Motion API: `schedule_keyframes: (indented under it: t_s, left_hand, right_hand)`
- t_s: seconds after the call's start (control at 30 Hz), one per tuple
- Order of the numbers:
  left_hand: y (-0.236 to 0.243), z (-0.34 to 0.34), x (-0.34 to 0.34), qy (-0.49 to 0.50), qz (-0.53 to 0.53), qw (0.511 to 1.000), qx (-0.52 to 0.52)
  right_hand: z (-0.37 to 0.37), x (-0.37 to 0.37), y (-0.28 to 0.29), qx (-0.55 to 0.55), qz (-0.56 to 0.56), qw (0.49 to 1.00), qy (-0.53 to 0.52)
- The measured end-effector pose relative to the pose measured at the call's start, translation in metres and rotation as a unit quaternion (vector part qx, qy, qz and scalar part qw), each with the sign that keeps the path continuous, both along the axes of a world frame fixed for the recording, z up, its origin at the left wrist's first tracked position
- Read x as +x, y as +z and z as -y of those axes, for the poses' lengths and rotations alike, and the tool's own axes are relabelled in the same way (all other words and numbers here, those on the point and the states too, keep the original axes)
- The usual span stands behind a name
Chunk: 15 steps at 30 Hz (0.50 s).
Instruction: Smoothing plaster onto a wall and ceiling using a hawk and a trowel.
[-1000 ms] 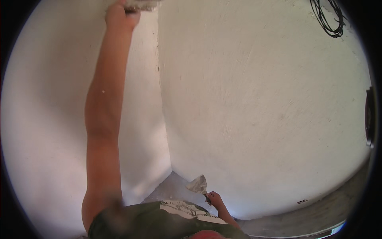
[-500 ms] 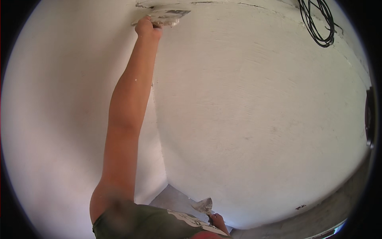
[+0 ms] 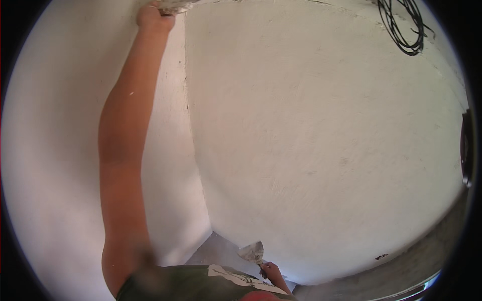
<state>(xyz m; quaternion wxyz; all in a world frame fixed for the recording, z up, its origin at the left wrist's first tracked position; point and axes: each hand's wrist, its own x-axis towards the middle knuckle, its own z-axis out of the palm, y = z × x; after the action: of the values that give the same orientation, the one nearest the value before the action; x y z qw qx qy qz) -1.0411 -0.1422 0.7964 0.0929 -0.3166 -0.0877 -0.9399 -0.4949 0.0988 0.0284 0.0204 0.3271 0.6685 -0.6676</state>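
High up beside the corner where two pale walls meet, the left hand (image 3: pixel 154 19) is closed around a trowel (image 3: pixel 174 6) smeared with whitish paste. The trowel lies at the top edge of the view, partly cut off, close to the upper end of the corner line; whether its blade touches the plaster I cannot tell. The left arm (image 3: pixel 123 130) is stretched almost straight up in front of the left wall (image 3: pixel 60 125), with a small white fleck on its forearm.

Down near the bottom end of that corner, the right hand (image 3: pixel 272 272) grips a scraper (image 3: pixel 251 252) by its dark handle, fingers wrapped round it. The scraper's broad, stained blade points up and to the left, in front of the lower edge of the right wall (image 3: pixel 321 125) and the grey floor (image 3: pixel 211 248).

Along the top edge of the right wall runs a rough, cracked line, and toward its upper right corner hangs a coil of black cable (image 3: pixel 401 30). A small dark mark (image 3: pixel 381 256) sits near the wall's lower edge. Across the bottom of the view stretches a dark green shirt (image 3: pixel 173 283) with a white print (image 3: pixel 241 278).
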Motion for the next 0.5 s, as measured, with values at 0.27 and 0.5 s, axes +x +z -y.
schedule_keyframes:
  t_s: [0.27,0.5]
  left_hand:
    - [-0.072,0.087,0.273,0.299,-0.07,0.938,-0.159]
    - [-0.166,0.082,0.333,0.282,-0.113,0.926,-0.225]
  right_hand:
    - [0.026,-0.06,0.183,0.039,-0.311,0.95,0.006]
    - [0.083,-0.084,0.392,0.467,-0.598,0.646,-0.084]
